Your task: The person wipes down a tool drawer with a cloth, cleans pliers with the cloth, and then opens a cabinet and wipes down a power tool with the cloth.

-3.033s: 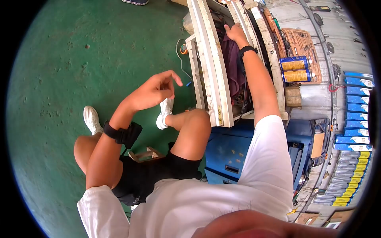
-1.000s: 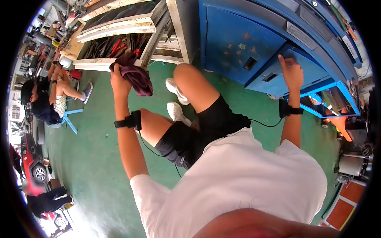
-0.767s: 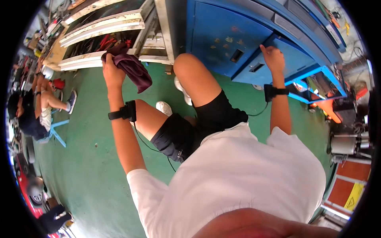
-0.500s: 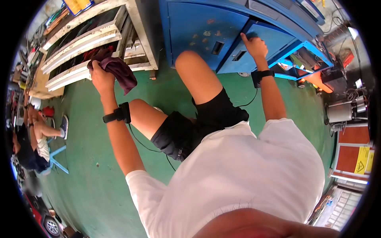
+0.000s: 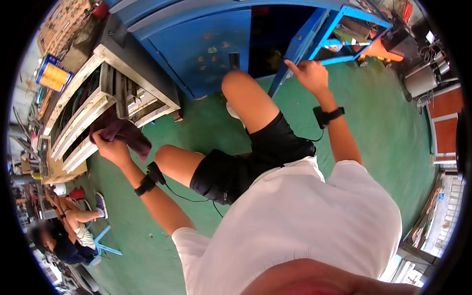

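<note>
My left hand (image 5: 112, 150) is closed around a dark maroon cloth (image 5: 120, 132), which hangs beside the off-white drawer fronts (image 5: 81, 125). At the blue cabinet, my right hand (image 5: 312, 77) grips the right-hand door (image 5: 296, 51), thumb at its free edge and the other fingers curled. That door stands swung outward, and a dark interior (image 5: 268, 42) shows behind it. The left-hand door (image 5: 196, 56), with peeling spots and a recessed handle, is closed.
A yellow and blue can (image 5: 54, 73) stands on the drawer unit. Right of the cabinet is a blue open-shelf frame (image 5: 351, 17) with an orange wheeled jack (image 5: 378, 51) nearby. Another person (image 5: 69, 236) sits at lower left on a stool with light-blue legs (image 5: 105, 241). The floor (image 5: 393, 147) is green.
The right-hand cabinet door has swung from slightly ajar to wide open with my right hand, uncovering the interior. My view has turned, and my left hand still holds the cloth.
</note>
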### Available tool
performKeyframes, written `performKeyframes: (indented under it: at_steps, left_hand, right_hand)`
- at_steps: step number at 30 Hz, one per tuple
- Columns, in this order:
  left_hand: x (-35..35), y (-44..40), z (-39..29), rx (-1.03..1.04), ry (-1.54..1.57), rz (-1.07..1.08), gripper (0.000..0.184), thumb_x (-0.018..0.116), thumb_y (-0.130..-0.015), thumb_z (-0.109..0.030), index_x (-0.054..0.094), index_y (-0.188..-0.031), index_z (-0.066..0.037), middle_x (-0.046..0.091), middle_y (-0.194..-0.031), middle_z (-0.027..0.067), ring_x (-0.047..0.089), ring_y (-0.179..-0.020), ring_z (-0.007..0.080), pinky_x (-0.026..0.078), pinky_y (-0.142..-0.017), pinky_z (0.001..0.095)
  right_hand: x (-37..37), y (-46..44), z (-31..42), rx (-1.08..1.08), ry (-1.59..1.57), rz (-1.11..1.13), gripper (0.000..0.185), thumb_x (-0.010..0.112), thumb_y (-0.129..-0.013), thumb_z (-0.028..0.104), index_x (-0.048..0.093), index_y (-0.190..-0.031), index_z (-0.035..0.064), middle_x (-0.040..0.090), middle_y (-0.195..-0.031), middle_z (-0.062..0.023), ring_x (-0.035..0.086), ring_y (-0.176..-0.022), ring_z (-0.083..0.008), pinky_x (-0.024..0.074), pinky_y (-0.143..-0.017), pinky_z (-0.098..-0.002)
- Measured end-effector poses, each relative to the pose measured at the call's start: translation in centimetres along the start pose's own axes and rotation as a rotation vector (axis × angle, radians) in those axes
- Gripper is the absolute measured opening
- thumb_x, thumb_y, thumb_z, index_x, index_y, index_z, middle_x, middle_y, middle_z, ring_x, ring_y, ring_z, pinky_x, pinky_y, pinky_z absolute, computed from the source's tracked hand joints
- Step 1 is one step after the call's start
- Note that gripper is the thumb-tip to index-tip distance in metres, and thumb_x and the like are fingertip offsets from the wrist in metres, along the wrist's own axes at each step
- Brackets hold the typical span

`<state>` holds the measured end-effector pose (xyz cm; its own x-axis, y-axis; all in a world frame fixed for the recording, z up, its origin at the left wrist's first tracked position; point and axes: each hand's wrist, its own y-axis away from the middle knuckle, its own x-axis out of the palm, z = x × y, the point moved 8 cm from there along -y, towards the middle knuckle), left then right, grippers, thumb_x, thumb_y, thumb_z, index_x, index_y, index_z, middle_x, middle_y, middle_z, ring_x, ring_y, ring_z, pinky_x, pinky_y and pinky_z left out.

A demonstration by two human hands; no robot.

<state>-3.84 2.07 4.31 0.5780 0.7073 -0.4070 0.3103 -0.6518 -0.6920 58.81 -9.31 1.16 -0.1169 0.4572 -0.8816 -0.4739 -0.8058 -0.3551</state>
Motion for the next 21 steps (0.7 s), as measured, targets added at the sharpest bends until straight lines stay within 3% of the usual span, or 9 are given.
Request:
performKeyframes:
  at_steps: [1, 3, 6, 9, 11, 15, 16, 18, 21]
  left_hand:
    - [0.8, 0.3, -1.3, 0.007, -0.004, 0.025, 0.029, 0.074, -0.081, -0.018, 0.058, -0.102, -0.006, 0.069, -0.094, 0.0183, 0.068, -0.089, 0.0319, 0.052, -0.083, 0.0397]
    - [2.0, 0.7, -5.3, 0.094, 0.574, -0.096, 0.034, 0.074, -0.078, -0.009, 0.056, -0.106, -0.004, 0.066, -0.106, 0.0146, 0.065, -0.097, 0.0266, 0.05, -0.091, 0.0378]
    - [5.5, 1.2, -13.0, 0.174, 0.636, 0.044, 0.047, 0.076, -0.071, 0.004, 0.053, -0.112, -0.006, 0.059, -0.114, 0.0137, 0.059, -0.106, 0.0255, 0.045, -0.1, 0.0372]
    - [9.7, 2.9, -18.1, 0.191, 0.761, 0.12, 0.066, 0.08, -0.075, 0.001, 0.044, -0.13, -0.007, 0.055, -0.123, 0.0143, 0.057, -0.113, 0.0236, 0.043, -0.104, 0.0368]
    - [14.5, 4.3, -18.4, 0.09, 0.869, 0.264, 0.074, 0.082, -0.077, -0.004, 0.04, -0.138, -0.006, 0.054, -0.126, 0.0126, 0.057, -0.114, 0.0232, 0.043, -0.104, 0.0362]
    - [23.9, 9.6, -18.6, -0.137, 1.038, 0.718, 0.045, 0.071, -0.091, -0.009, 0.053, -0.131, -0.004, 0.062, -0.121, 0.0081, 0.061, -0.109, 0.0192, 0.049, -0.096, 0.0314]
    - [25.1, 10.6, -19.1, -0.139, 1.039, 0.721, 0.045, 0.071, -0.091, -0.009, 0.053, -0.131, -0.004, 0.062, -0.121, 0.0081, 0.061, -0.109, 0.0192, 0.049, -0.096, 0.0314]
    - [29.4, 14.5, -18.1, -0.536, 1.113, 0.943, 0.027, 0.059, -0.1, -0.017, 0.06, -0.124, -0.005, 0.066, -0.115, 0.0065, 0.064, -0.102, 0.0159, 0.052, -0.088, 0.0303]
    - [36.2, 17.8, -14.3, -0.734, 0.851, 1.006, 0.03, 0.051, -0.104, -0.027, 0.061, -0.123, -0.006, 0.067, -0.112, 0.006, 0.066, -0.097, 0.0152, 0.054, -0.083, 0.0315]
  right_hand:
    - [-0.9, 1.7, -1.3, 0.0, -0.012, -0.028, 0.066, 0.059, -0.086, 0.07, 0.073, -0.067, 0.0085, 0.068, -0.066, -0.0161, 0.069, -0.069, -0.0384, 0.0564, -0.065, -0.0454]
    - [-2.8, 4.2, -4.3, 0.048, -0.012, 0.006, 0.064, 0.059, -0.089, 0.066, 0.071, -0.065, 0.0077, 0.066, -0.063, -0.0147, 0.067, -0.064, -0.0361, 0.0553, -0.062, -0.0434]
    - [-3.6, 7.5, -10.7, 0.113, -0.156, 0.075, 0.057, 0.06, -0.095, 0.054, 0.067, -0.067, 0.0045, 0.063, -0.06, -0.0121, 0.064, -0.058, -0.0292, 0.0523, -0.059, -0.0391]
    - [-4.2, 8.3, -14.7, 0.111, -0.428, 0.054, 0.049, 0.058, -0.101, 0.041, 0.063, -0.074, 0.0005, 0.063, -0.064, -0.0099, 0.062, -0.06, -0.0207, 0.0493, -0.059, -0.0346]
    - [-5.1, 7.9, -16.7, 0.094, -0.558, -0.005, 0.045, 0.056, -0.103, 0.036, 0.061, -0.077, -0.0011, 0.064, -0.068, -0.0089, 0.062, -0.063, -0.0167, 0.0482, -0.06, -0.0325]
    - [-4.8, 8.5, -19.7, 0.165, -0.674, 0.044, 0.038, 0.053, -0.104, 0.032, 0.059, -0.087, -0.0016, 0.067, -0.076, -0.0079, 0.064, -0.069, -0.0135, 0.0482, -0.063, -0.0303]
    - [-4.7, 8.3, -20.2, 0.184, -0.678, 0.029, 0.038, 0.053, -0.105, 0.032, 0.059, -0.087, -0.0007, 0.068, -0.076, -0.0073, 0.064, -0.069, -0.0134, 0.0486, -0.065, -0.0294]
    - [-3.9, 8.8, -21.2, 0.253, -0.763, -0.027, 0.038, 0.052, -0.105, 0.033, 0.058, -0.088, -0.0002, 0.068, -0.077, -0.0075, 0.064, -0.07, -0.0137, 0.0492, -0.064, -0.0292]
    - [-1.9, 10.1, -22.3, 0.407, -0.882, -0.177, 0.039, 0.05, -0.106, 0.035, 0.058, -0.088, 0.0008, 0.068, -0.078, -0.0075, 0.065, -0.071, -0.0141, 0.0503, -0.064, -0.0293]
